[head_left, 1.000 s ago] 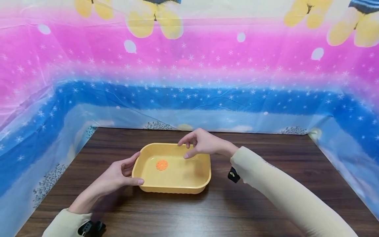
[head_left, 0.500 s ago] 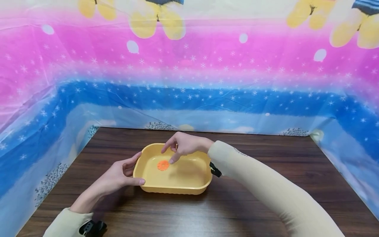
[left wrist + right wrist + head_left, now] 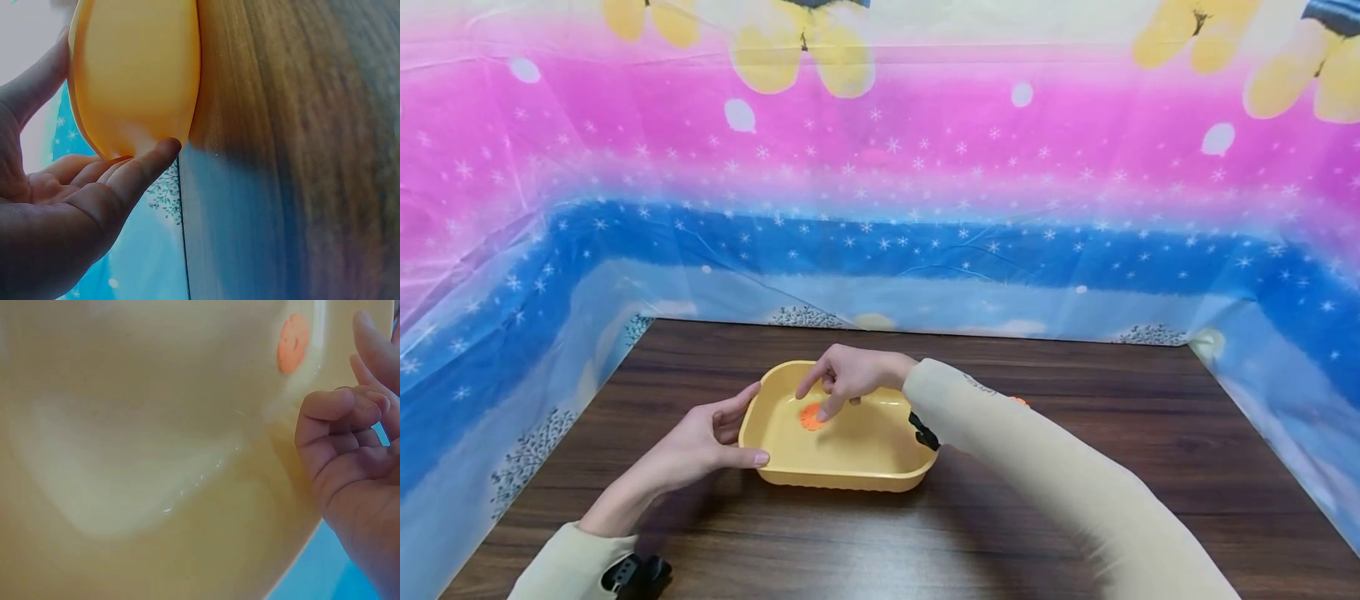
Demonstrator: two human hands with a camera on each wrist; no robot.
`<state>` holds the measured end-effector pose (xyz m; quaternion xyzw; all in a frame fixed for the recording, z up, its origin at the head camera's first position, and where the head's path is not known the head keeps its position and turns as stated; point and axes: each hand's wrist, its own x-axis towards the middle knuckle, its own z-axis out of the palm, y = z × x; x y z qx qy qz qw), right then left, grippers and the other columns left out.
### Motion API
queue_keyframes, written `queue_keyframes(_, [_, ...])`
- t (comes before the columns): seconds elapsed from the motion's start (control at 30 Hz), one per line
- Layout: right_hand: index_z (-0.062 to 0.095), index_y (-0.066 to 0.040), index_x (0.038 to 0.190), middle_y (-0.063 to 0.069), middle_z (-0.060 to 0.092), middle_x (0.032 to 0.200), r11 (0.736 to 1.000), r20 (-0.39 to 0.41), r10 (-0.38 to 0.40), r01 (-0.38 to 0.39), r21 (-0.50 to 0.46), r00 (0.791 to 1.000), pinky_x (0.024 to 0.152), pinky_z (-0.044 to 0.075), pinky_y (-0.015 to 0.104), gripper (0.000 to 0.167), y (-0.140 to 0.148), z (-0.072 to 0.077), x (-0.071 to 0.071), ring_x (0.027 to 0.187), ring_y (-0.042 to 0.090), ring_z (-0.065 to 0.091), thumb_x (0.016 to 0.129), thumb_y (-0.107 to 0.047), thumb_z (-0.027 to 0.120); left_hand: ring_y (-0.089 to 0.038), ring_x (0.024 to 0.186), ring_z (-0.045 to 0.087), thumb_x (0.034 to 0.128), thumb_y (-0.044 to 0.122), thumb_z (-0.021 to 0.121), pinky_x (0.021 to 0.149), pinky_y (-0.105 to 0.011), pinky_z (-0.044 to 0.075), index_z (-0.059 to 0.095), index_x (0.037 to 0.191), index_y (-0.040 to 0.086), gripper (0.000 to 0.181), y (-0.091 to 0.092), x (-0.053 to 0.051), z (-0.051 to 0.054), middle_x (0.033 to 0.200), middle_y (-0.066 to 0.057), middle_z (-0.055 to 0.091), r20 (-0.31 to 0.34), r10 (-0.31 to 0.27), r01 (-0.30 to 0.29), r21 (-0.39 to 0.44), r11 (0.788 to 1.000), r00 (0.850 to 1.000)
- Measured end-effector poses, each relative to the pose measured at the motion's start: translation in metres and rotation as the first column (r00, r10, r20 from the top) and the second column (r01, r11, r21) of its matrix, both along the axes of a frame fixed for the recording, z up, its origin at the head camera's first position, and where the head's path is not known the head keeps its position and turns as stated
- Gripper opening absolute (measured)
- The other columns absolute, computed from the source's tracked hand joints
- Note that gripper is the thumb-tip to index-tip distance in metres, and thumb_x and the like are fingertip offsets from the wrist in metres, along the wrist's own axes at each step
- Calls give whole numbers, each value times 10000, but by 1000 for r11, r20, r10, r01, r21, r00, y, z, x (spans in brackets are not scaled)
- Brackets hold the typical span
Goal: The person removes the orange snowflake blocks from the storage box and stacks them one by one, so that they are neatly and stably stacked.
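Observation:
A yellow plastic basin (image 3: pixel 850 482) stands on the table, with a flat orange flower-shaped disc (image 3: pixel 810 417) lying on its floor. At the basin's left end my left hand (image 3: pixel 703 442) holds the wall, its thumb on the near corner and its fingers at the far corner; the left wrist view shows this grip on the basin (image 3: pixel 137 75) from the side. My right hand (image 3: pixel 853 372) hovers inside the basin above the disc. Its index finger and thumb are extended and apart, while the other fingers curl in. In the right wrist view the disc (image 3: pixel 293 344) lies apart from the curled fingers.
A small orange piece (image 3: pixel 1019 402) peeks out from behind the right sleeve (image 3: pixel 1045 450), mostly hidden. The dark wooden table (image 3: pixel 700 358) ends at a patterned cloth (image 3: pixel 880 242) at the back and both sides.
My right hand has moved left and down, from the basin's far right to the disc. An orange piece has come into sight behind the right sleeve. My left hand keeps its hold.

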<state>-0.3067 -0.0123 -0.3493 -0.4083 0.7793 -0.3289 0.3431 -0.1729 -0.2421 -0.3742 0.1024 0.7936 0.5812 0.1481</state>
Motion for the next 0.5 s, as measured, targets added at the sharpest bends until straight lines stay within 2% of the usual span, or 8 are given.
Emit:
queue_keyframes(0.27, [661, -97, 1156, 8, 278, 497, 996, -69, 22, -16, 84, 997, 412, 319, 226, 401, -7, -8, 3, 398, 121, 269, 768, -36, 743, -357, 1202, 445, 741, 136, 787, 807, -345, 512, 200, 1485, 141, 948, -1, -1, -2, 1489, -175, 217, 0, -2, 2, 12, 1000, 1000])
queue_keyframes(0.5, [684, -126, 1121, -11, 289, 503, 992, -219, 37, -10, 125, 975, 435, 280, 195, 404, -13, -15, 4, 433, 104, 251, 746, 17, 739, -366, 1197, 448, 744, 120, 782, 799, -341, 516, 193, 1486, 133, 947, -2, -2, -4, 1473, -195, 249, -5, -14, 14, 32, 999, 1000])
